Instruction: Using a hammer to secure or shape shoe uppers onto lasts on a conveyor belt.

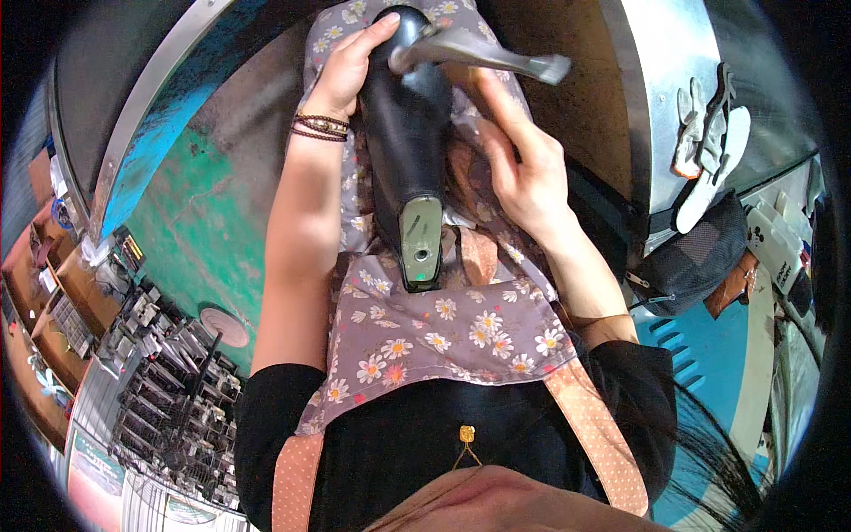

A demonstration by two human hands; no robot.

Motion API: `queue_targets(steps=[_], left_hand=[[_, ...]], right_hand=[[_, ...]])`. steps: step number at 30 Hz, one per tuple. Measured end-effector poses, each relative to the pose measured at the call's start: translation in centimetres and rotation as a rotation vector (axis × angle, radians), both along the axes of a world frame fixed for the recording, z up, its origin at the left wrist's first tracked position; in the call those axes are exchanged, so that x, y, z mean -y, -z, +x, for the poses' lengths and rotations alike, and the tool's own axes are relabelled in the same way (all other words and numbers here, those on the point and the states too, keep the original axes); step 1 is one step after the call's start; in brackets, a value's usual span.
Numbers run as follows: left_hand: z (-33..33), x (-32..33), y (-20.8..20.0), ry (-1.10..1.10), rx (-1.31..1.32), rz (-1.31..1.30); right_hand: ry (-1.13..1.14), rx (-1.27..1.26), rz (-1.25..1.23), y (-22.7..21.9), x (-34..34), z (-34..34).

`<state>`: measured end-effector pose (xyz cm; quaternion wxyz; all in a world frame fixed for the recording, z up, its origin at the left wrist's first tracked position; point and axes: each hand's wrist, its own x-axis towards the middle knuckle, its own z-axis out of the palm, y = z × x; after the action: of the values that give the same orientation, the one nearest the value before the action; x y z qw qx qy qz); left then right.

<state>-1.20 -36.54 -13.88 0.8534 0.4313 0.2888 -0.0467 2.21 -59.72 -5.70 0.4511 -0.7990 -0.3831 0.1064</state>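
Observation:
A black leather shoe upper point(403, 133) on a last lies lengthwise over my lap, its shiny rounded toe pointing away from me. The last's grey-green top point(421, 239), with a round hole, shows at the near end. My left hand point(350, 71) is closed on the left side of the toe, its thumb along the top. My right hand point(523, 160) grips what looks like a shoemaker's hammer point(496, 60). The metal head is smeared by motion and crosses over the toe; one end is round, the other long and flared. Its handle is mostly hidden.
A floral apron point(434, 337) covers my lap. Metal-edged machine panels rise on both sides. Work gloves point(705, 133) lie on the right one, with a black mesh pouch point(691, 253) below. Racks of dark parts point(168, 390) and wooden shelves point(49, 301) stand at the left.

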Motion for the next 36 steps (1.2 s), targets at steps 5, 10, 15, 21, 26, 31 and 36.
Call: queue_targets(steps=[5,10,15,21,26,31,36], left_hand=[[-1.2,-1.6,1.7,-0.056,0.0,0.054],[-0.8,-1.5,5.1,-0.204,-0.06,0.109],[-0.1,-0.9,1.4,-0.07,-0.067,-0.069],[-0.7,-0.8,5.2,-0.101,0.199,-0.029],[0.4,-0.7,2.6,-0.074,-0.003,0.003],[0.0,-1.9,2.0,0.176,0.465,-0.23],[0.8,0.2,-0.3,-0.01,0.666,-0.073]], right_hand=[[0.005,-0.005,-0.061,-1.3,-1.0,-0.7],[-0.034,-0.005,-0.034,-1.3,-1.5,0.3],[-0.078,0.15,-0.351,-2.5,-1.8,-0.1],[-0.093,-0.013,-0.119,-3.9,-3.5,0.5],[-0.199,0.094,-0.528,-5.1,-3.7,1.1],[-0.068,0.002,-0.004,-3.7,-2.5,0.8],[-0.065,-0.045,-0.189,-0.8,-0.8,1.0]])
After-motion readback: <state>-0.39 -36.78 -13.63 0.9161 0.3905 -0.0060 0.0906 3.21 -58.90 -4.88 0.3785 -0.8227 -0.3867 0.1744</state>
